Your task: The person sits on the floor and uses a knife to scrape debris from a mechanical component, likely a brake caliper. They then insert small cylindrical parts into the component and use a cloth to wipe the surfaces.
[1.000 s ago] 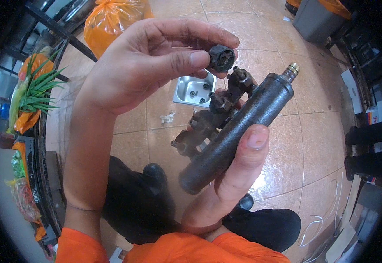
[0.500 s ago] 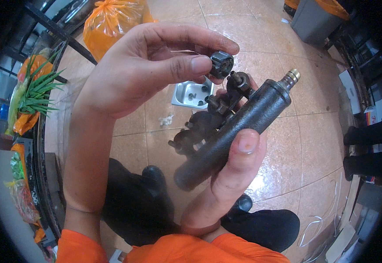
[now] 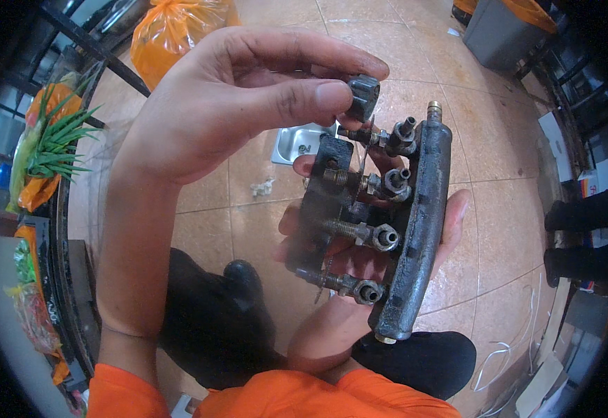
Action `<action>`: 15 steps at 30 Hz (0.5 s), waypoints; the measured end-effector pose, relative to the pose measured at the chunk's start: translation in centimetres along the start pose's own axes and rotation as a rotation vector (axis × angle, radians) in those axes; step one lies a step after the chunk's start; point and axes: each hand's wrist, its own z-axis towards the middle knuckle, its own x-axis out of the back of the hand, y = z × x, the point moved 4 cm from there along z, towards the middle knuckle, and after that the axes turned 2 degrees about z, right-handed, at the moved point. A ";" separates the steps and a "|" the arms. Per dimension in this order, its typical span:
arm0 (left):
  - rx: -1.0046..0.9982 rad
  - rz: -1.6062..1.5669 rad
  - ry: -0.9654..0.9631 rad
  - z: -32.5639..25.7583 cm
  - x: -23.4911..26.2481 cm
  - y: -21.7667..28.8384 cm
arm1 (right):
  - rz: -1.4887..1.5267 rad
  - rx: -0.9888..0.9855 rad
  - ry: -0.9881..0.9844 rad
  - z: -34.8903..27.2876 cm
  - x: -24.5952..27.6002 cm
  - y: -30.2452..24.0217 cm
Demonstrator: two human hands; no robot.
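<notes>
- far left: a green spiky plant (image 3: 58,143) sits above orange wrapping beside a dark metal rack (image 3: 67,230).
- upper left: an orange plastic bag (image 3: 178,31) lies on the tan tiled floor (image 3: 206,216).
- left hand (image 3: 227,104): raised in the upper middle, forearm rising from an orange sleeve (image 3: 119,393). thumb and fingertips are pressed together on a small black knob (image 3: 363,96), pinching it.
- black knob: held just above the top valve of the assembly, close to its threaded stem; contact between the two cannot be determined.
- floor behind the hands: a small steel sink-shaped tray (image 3: 300,143) lies there, partly hidden by the left hand.
- right hand (image 3: 359,258): palm up under the assembly, fingers curled round it from beneath, fingertips showing at both sides; it grips the assembly.
- gas valve manifold (image 3: 419,223): a dark, worn metal tube held upright in the right hand, centre-right, with a brass nipple at its top end. four valve bodies branch to the left, each with a threaded stem passing through a black bracket plate (image 3: 325,202).
- lower centre: black shoes (image 3: 415,359) rest on the floor below the hands.
- upper right: a grey bin (image 3: 499,31) stands on the floor.
</notes>
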 end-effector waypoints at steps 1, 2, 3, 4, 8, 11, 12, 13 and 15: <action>0.000 0.005 -0.004 0.0 0.0 0.0 | -0.032 0.010 0.015 0.0 -0.2 0.0; 0.000 0.009 -0.009 0.0 0.0 0.0 | -0.051 0.006 0.012 -0.1 -0.1 0.0; 0.008 -0.013 -0.011 0.0 0.0 0.0 | -0.067 -0.002 0.008 -0.1 -0.1 0.1; 0.016 -0.037 -0.013 -0.1 -0.1 0.0 | -0.070 -0.024 -0.014 -0.1 0.2 0.1; 0.028 -0.075 -0.024 0.1 -0.4 0.0 | -0.111 -0.078 -0.029 -0.2 -0.1 -0.1; 0.012 -0.046 -0.044 0.5 -0.6 0.2 | -0.151 -0.038 -0.010 -0.3 -0.1 -0.6; 0.018 -0.043 -0.042 0.3 -0.5 0.1 | -0.150 -0.024 -0.016 -0.4 0.0 -0.3; 0.023 -0.040 -0.042 0.1 -0.3 -0.1 | -0.150 -0.010 -0.023 -0.5 0.1 -0.1; 0.036 -0.033 -0.042 -0.2 0.0 -0.4 | -0.168 0.052 0.030 -0.6 0.6 0.4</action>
